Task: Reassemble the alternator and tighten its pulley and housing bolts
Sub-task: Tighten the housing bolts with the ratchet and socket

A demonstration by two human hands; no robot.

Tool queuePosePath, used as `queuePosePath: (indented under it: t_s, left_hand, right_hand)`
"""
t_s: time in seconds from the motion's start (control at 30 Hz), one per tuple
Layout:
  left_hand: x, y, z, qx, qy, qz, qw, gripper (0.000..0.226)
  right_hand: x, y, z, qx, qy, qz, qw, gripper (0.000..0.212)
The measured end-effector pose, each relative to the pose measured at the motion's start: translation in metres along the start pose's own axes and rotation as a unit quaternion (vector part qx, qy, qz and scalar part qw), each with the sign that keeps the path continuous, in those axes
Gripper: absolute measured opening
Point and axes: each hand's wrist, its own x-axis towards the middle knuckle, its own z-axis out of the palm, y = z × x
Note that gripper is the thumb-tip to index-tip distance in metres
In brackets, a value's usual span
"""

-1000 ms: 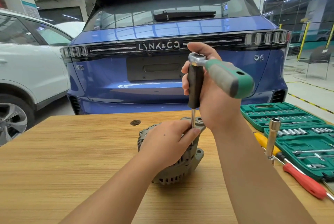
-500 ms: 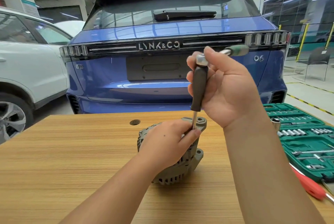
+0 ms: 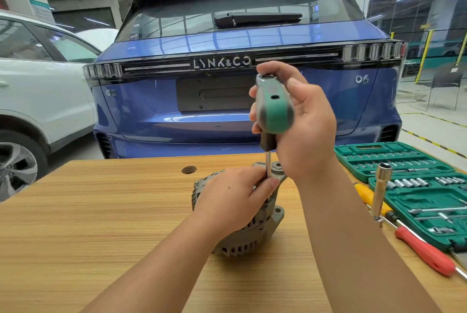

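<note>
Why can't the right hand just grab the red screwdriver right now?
Probably it can't yet: the right hand is gripping the green ratchet. The path to the red screwdriver looks free, though; it lies uncovered on the table.

A grey alternator (image 3: 249, 221) with dark slotted vents is set on a light wooden table (image 3: 88, 224) marked by fine straight grain. A ratchet handle (image 3: 274, 107) in green and grey is seen above it, over a black grip and a silver shaft. To the right lie a green socket case (image 3: 414, 186), a red-handled screwdriver (image 3: 427, 254) and a yellow-handled one (image 3: 366, 195). A glossy blue car (image 3: 240, 85) is seen beyond, a white car (image 3: 38, 90) at far left.
</note>
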Motion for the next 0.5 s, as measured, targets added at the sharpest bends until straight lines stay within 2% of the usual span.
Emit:
queuePosePath:
  t_s: [0.13,0.2,0.3,0.37,0.43,0.5]
  left_hand:
    - [0.000,0.001,0.000,-0.007,0.006,0.000,1.000,0.041]
    - [0.000,0.000,0.000,-0.011,0.004,0.002,1.000,0.042]
    - [-0.001,0.002,-0.001,-0.015,0.001,0.010,1.000,0.043]
    - [-0.001,0.002,-0.001,-0.009,0.001,0.016,1.000,0.044]
    - [-0.001,0.001,0.000,0.000,0.001,0.023,1.000,0.044]
    - [0.001,-0.001,0.001,0.002,0.000,0.019,1.000,0.043]
  right_hand:
    - [-0.002,0.000,-0.004,-0.037,-0.018,-0.010,0.999,0.019]
    - [-0.002,-0.002,-0.002,-0.040,-0.003,-0.026,0.999,0.013]
    - [-0.004,-0.002,0.003,-0.135,0.111,-0.077,0.982,0.030]
    - [-0.004,-0.003,0.006,-0.172,0.190,-0.087,0.963,0.033]
    - [-0.004,-0.006,0.008,-0.098,0.204,-0.042,0.973,0.024]
    - [-0.001,-0.011,0.005,0.014,0.170,0.033,0.985,0.017]
